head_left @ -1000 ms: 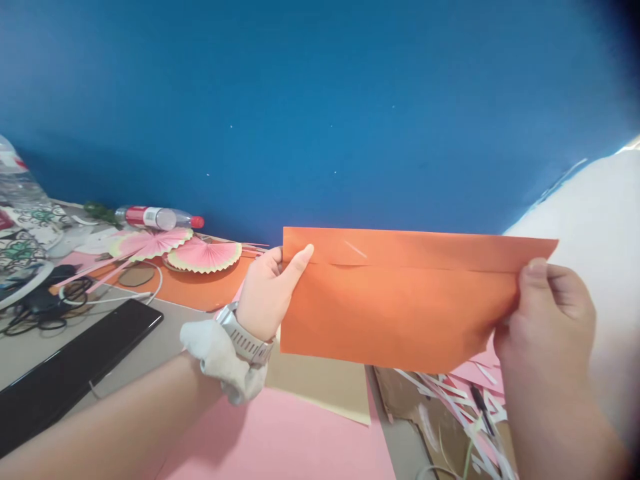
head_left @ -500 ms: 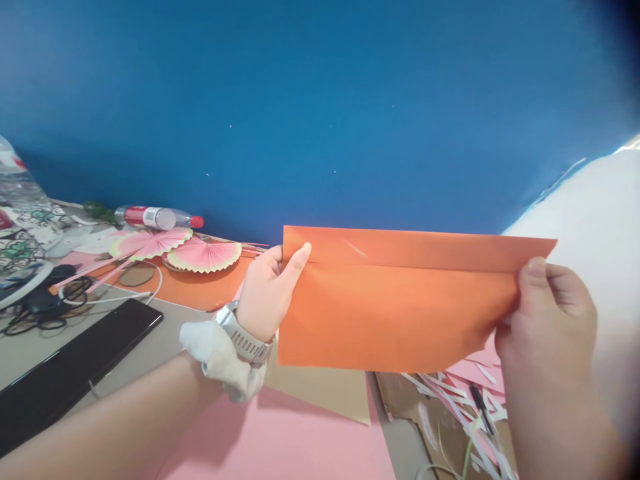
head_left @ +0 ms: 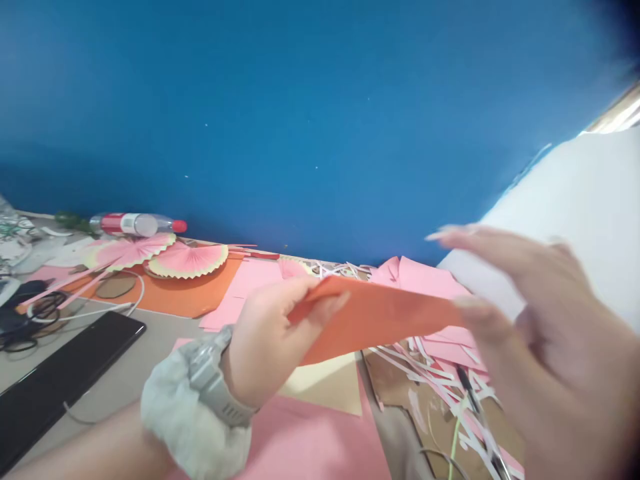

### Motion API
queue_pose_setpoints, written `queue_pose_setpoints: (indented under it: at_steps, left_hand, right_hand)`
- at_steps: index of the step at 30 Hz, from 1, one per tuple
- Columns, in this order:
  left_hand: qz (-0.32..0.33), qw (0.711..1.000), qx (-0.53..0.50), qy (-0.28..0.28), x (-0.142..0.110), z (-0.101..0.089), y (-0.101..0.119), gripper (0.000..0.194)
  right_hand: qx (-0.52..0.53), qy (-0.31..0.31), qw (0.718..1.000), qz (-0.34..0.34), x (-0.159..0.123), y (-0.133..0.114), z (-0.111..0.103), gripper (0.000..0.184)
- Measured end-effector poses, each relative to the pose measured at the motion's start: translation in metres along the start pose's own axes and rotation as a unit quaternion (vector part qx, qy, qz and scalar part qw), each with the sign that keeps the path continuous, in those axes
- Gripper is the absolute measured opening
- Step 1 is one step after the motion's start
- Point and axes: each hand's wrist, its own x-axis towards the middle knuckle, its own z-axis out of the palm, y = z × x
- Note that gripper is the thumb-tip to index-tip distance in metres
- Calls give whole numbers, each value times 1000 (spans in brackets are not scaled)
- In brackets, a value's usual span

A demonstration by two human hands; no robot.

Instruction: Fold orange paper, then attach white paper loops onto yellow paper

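A sheet of orange paper (head_left: 383, 313) is held up in front of me, tilted so that it looks narrow. My left hand (head_left: 275, 327) pinches its left end between thumb and fingers. On that wrist are a grey watch (head_left: 215, 380) and a pale scrunchie (head_left: 185, 407). Blurred by motion, my right hand (head_left: 545, 333) has its fingers spread apart from the thumb. That thumb meets the paper's right end; whether it presses on it I cannot tell. Below the orange sheet lie a cream sheet (head_left: 333, 387) and pink paper (head_left: 310, 440).
A black phone (head_left: 75, 380) lies left, by tangled cables (head_left: 40, 320). Behind are pleated pink paper fans (head_left: 190, 259) and a plastic bottle (head_left: 140, 224) on its side. Paper strips, a pen (head_left: 475, 400) and cardboard (head_left: 400, 393) lie right. A blue wall (head_left: 300, 120) stands behind.
The orange paper has tipped from facing me to a narrow, slanted angle. My right hand's fingers have come off its right end and spread. The view has shifted slightly right.
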Motion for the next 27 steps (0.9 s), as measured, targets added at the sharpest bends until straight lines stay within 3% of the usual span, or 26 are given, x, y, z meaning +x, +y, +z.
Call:
queue_pose_setpoints:
  at_steps: [4,8,12,21,27]
  left_hand:
    - [62,994,60,-70,-11,6,11,18]
    - [122,980,133,-81,-14,9,12,13]
    - [130,977,146,-82,-14,10,12,14]
    - [29,984,84,-157,-18,12,13,15]
    - [-54,977,59,-197,-18,13,16,20]
  right_hand:
    - [84,-74,993,-35,-2,-36,0,14]
    - [160,-117,980,-27,-2,-38,3,13]
    - [212,-150,965,20,-2,-35,1,12]
    - [231,-200,947,95,-2,-36,-1,13]
    - [236,-183,946,122,-3,-33,1,15]
